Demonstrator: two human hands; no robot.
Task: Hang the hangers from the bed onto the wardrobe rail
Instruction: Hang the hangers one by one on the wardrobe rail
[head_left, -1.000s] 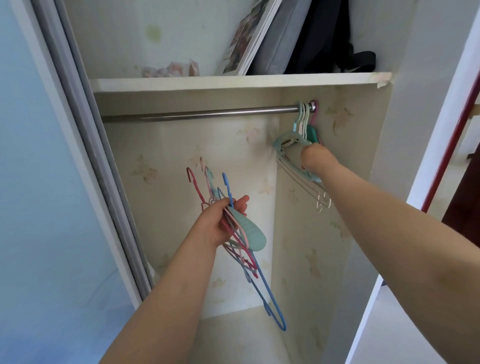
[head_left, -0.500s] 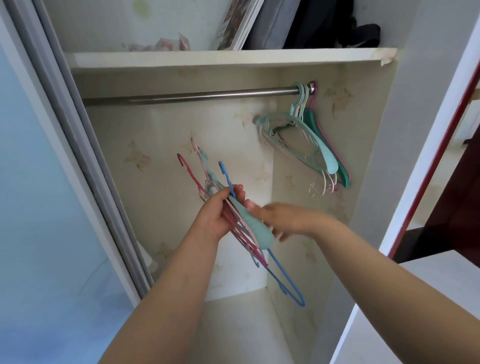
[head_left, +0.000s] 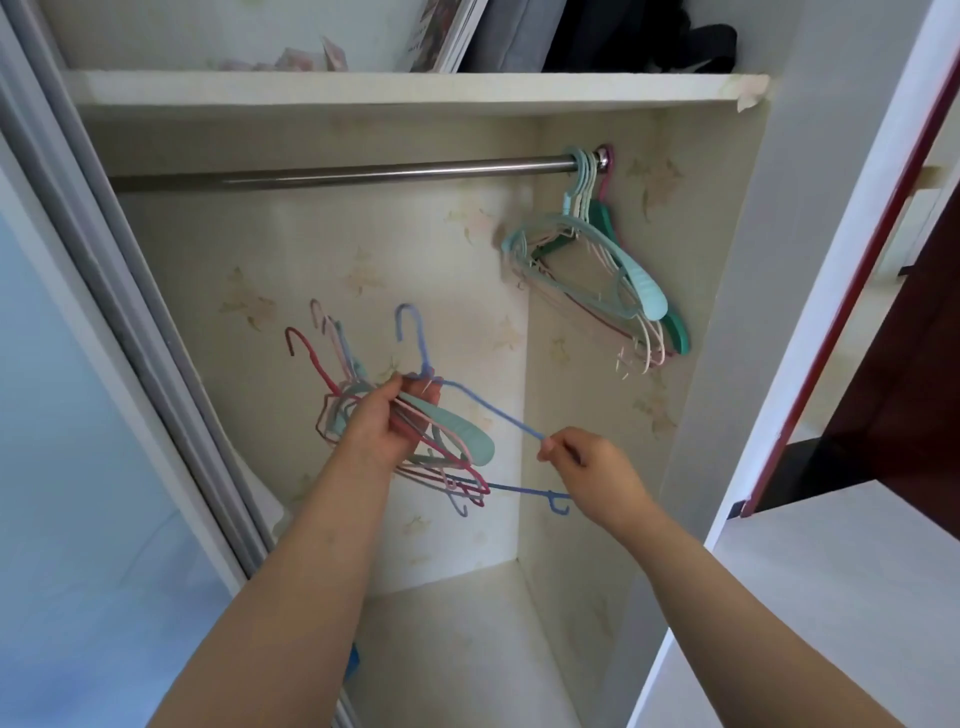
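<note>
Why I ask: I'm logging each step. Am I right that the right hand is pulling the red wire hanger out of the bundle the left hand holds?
Not quite: the head view shows the right hand pinching the blue wire hanger, not a red one. The left hand does hold the bundle.

Rail: polished glossy metal. Hung hangers: smooth plastic. Blue hanger: thin, matt-coated. Wardrobe lining: matt patterned paper.

A single head-worn wide-angle view looks forward, slightly upward, into the wardrobe from close by.
</note>
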